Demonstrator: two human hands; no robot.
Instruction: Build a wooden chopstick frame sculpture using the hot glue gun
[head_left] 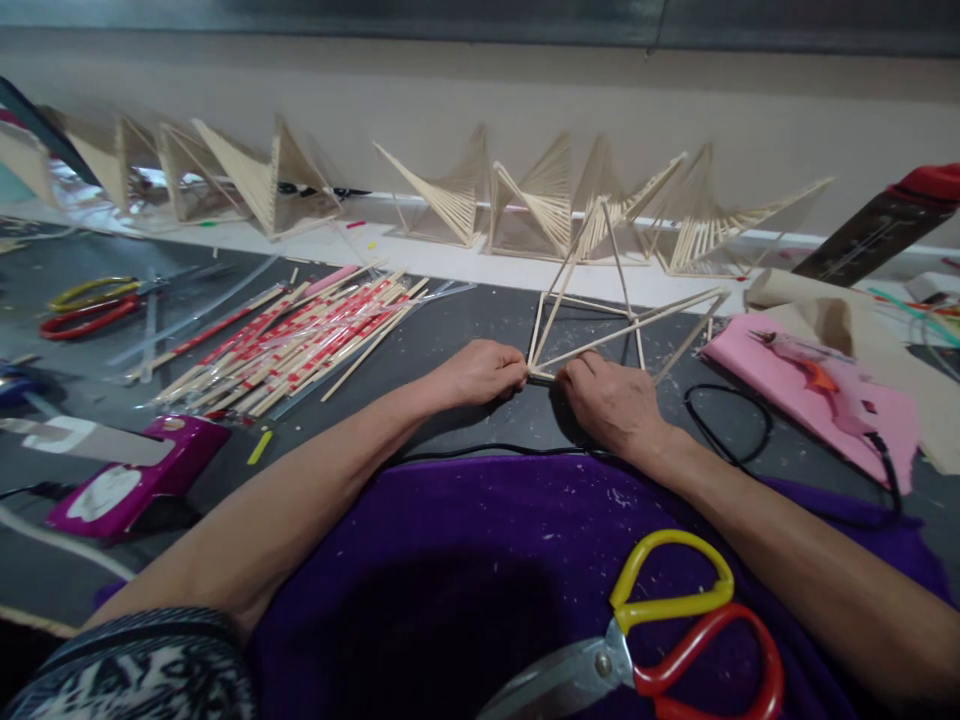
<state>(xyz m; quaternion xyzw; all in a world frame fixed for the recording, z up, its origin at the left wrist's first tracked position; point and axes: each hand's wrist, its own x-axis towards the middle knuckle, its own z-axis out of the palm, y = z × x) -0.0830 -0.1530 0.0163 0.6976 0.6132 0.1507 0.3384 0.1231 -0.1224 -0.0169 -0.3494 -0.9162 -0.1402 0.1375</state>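
A bare frame of thin wooden sticks (587, 342) stands on the grey table, with two peaks joined by slanting sticks. At its near left corner, my left hand (491, 370) is closed, fingertips pinching the stick joint. My right hand (611, 398) is closed on the frame's front stick, a short way right of that corner. The hands hide most of this front stick. Right of the frame, a pink glue gun (829, 385) rests on a pink sheet (750, 365).
Wrapped bundles of sticks (300, 340) lie left. Scissors with yellow and red handles (675, 640) lie on purple cloth (450, 580); another pair (97, 305) is far left. Finished stick models (450, 200) line the wall. A dark bottle (870, 230) leans right. A black cable (465, 450) crosses the front.
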